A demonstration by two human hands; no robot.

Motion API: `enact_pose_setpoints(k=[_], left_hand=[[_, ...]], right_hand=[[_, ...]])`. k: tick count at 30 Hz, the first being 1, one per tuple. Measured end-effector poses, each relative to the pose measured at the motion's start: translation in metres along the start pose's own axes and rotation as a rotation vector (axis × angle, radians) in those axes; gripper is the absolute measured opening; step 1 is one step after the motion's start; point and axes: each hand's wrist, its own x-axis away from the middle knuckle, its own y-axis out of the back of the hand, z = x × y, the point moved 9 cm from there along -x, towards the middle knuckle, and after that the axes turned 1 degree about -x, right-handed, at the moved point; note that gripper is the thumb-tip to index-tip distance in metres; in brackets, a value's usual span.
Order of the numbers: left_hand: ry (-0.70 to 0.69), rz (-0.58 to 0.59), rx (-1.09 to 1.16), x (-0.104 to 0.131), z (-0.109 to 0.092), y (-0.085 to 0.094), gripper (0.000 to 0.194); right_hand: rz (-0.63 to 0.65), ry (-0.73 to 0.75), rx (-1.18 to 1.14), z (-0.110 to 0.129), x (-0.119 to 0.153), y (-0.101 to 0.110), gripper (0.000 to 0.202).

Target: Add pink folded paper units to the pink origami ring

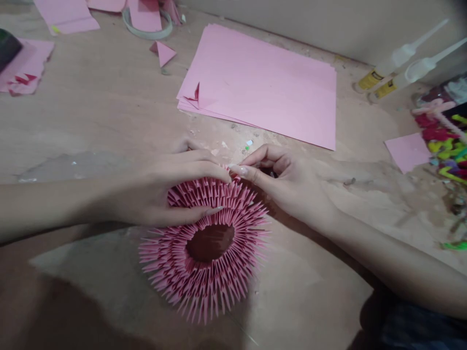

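Note:
A ring of folded pink paper pieces [207, 291], spiky around its outer edge with a round hole in the middle, rests on the wooden surface in front of me. My left hand [182, 180] grips its far left side, the thumb over the inner rim and the fingers along the outside. At the ring's far edge, my right hand [277, 175] pinches with thumb and index finger. What lies in that pinch looks like a small pink folded paper piece [235, 176], mostly hidden by the fingertips.
A stack of pink paper sheets [270, 82] lies beyond my hands, with a small folded piece [197, 95] on it. A tape roll [148, 31] sits far left. Two glue bottles [379, 82] and colourful pipe cleaners [443, 141] are at the right, beside a pink square [408, 151].

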Motion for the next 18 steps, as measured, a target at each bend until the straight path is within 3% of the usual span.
enact_pose_setpoints(k=[9,12,15,18], left_hand=[[-0.003,-0.016,-0.005,0.003,0.002,0.0,0.033],[0.154,-0.065,0.092,0.006,0.014,0.0,0.044],[0.369,-0.033,0.235,0.009,0.028,-0.009,0.067],[0.455,-0.034,0.192,0.007,0.032,-0.014,0.064]], right_hand=[[0.051,-0.014,0.017,-0.002,-0.001,-0.003,0.036],[0.044,-0.022,-0.001,-0.003,-0.002,-0.002,0.038],[0.042,-0.022,-0.041,-0.004,-0.002,-0.003,0.037],[0.047,-0.038,-0.061,-0.007,-0.001,-0.003,0.039]])
